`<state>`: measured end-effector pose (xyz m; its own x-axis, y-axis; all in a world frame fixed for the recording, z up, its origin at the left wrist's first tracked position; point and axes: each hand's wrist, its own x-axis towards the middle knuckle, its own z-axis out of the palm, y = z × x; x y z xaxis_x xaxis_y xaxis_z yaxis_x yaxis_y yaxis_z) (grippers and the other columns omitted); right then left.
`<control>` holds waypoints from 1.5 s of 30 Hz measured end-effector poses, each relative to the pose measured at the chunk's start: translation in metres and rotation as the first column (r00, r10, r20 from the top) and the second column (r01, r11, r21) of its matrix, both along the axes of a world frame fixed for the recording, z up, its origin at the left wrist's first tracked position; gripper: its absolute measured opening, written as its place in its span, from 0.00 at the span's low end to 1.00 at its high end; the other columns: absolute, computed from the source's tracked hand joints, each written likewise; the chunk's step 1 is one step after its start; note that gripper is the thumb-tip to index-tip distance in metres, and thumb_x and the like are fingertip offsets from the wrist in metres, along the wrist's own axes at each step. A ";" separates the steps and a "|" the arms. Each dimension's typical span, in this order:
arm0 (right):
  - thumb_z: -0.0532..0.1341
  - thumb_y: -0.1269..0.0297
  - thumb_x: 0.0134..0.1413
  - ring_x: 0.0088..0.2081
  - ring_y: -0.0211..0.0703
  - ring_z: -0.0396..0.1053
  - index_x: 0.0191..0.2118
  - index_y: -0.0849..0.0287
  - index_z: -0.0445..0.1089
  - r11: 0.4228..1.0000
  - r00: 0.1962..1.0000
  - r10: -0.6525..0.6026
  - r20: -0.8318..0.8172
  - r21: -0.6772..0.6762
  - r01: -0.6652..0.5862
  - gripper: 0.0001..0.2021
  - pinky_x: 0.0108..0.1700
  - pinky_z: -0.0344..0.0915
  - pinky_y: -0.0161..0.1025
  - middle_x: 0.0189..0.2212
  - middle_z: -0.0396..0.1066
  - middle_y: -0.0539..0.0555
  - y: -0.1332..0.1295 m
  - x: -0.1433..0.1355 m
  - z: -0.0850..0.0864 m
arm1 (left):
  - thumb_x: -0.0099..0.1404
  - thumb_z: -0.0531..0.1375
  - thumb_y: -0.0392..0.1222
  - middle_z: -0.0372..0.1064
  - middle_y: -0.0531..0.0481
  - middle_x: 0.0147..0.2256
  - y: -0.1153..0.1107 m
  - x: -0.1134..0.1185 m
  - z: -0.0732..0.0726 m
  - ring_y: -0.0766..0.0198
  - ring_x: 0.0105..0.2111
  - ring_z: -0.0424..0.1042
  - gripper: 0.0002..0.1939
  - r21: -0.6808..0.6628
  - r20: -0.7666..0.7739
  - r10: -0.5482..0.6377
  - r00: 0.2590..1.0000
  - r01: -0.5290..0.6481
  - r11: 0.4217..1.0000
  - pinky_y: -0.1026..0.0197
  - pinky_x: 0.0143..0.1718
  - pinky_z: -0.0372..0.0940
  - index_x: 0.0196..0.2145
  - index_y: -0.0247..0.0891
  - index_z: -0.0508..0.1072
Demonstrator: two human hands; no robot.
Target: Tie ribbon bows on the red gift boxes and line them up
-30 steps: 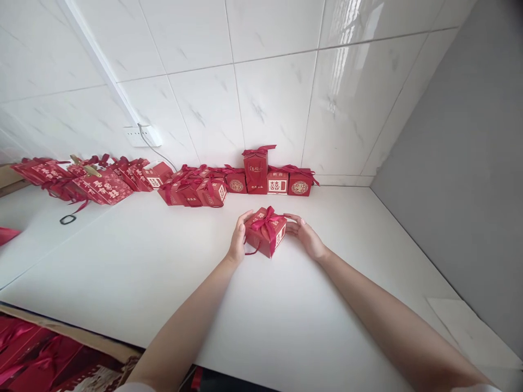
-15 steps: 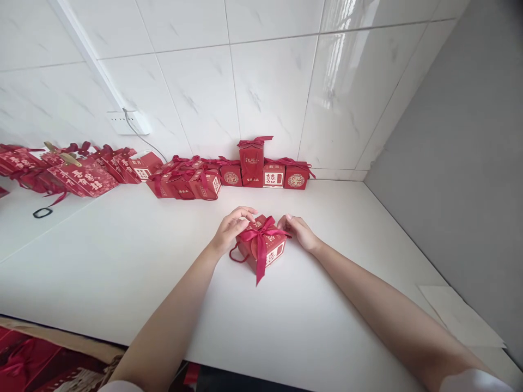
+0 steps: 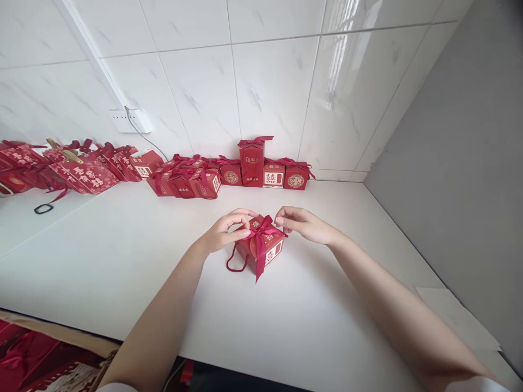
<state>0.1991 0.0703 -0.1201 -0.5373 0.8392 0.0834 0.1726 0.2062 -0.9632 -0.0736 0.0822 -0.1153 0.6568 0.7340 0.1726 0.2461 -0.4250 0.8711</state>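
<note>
A small red gift box (image 3: 247,250) with white and gold lettering rests on the white table, tied with a crimson satin ribbon bow (image 3: 261,233). At its left side hangs a dark red cord handle (image 3: 237,269). My left hand (image 3: 226,231) is at the box's upper left, thumb and forefinger pinched at the bow's left loop, the other fingers reaching over behind the box. My right hand (image 3: 304,223) hovers by the right side of the bow, its fingers loosely bent and thumb apart from the forefinger. I see nothing held in it.
Several red boxes with ribbons (image 3: 183,179) line the tiled wall, one box (image 3: 251,160) standing higher. Red gift bags (image 3: 87,174) and a black loop (image 3: 43,208) lie left. White paper (image 3: 453,316) is at right. More red packaging (image 3: 32,359) sits below the table edge.
My right hand has lifted and drawn slightly away from the box's right side. My left thumb has come down to the bow's left loop. The cord handle hangs a little further out.
</note>
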 end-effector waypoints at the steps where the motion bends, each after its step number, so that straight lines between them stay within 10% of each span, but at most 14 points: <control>1: 0.62 0.47 0.56 0.34 0.40 0.66 0.39 0.57 0.68 1.000 0.997 0.010 0.080 0.006 -0.010 0.17 0.37 0.63 0.38 0.34 0.71 0.52 -0.004 0.002 0.006 | 0.65 0.59 0.45 0.62 0.43 0.58 0.000 0.000 0.001 0.51 0.57 0.64 0.10 -0.010 0.010 -0.003 1.000 0.003 1.000 0.49 0.58 0.59 0.29 0.37 0.70; 5: 0.63 0.49 0.54 0.36 0.41 0.67 0.44 0.55 0.67 0.992 0.948 0.124 0.293 -0.056 -0.113 0.18 0.35 0.62 0.37 0.39 0.72 0.52 -0.011 0.007 0.017 | 0.66 0.59 0.46 0.62 0.43 0.57 -0.003 0.002 0.003 0.51 0.56 0.65 0.15 -0.049 0.034 -0.007 0.999 0.009 0.999 0.50 0.58 0.58 0.25 0.35 0.71; 14: 0.64 0.56 0.54 0.30 0.38 0.66 0.39 0.57 0.65 0.985 0.964 0.169 0.206 -0.055 -0.161 0.12 0.31 0.60 0.35 0.29 0.71 0.49 -0.018 0.004 0.019 | 0.62 0.63 0.50 0.63 0.43 0.57 -0.001 0.002 -0.001 0.50 0.58 0.62 0.15 -0.044 -0.015 0.002 1.000 -0.003 0.999 0.48 0.60 0.57 0.26 0.36 0.72; 27: 0.59 0.73 0.54 0.36 0.40 0.70 0.38 0.55 0.76 0.947 0.938 0.129 0.321 0.241 -0.213 0.09 0.39 0.66 0.37 0.35 0.73 0.51 -0.027 -0.001 0.029 | 0.66 0.57 0.55 0.66 0.45 0.54 -0.005 0.007 0.005 0.55 0.48 0.71 0.20 -0.085 -0.099 0.170 0.980 -0.179 0.980 0.55 0.48 0.66 0.30 0.39 0.80; 45: 0.62 0.70 0.50 0.33 0.42 0.72 0.30 0.56 0.77 0.965 0.880 0.218 0.422 0.042 -0.259 0.06 0.35 0.67 0.37 0.31 0.77 0.51 -0.027 -0.001 0.025 | 0.56 0.65 0.56 0.70 0.44 0.49 -0.004 0.010 -0.006 0.57 0.41 0.74 0.19 -0.003 -0.171 0.220 0.960 -0.224 0.975 0.57 0.41 0.68 0.23 0.36 0.75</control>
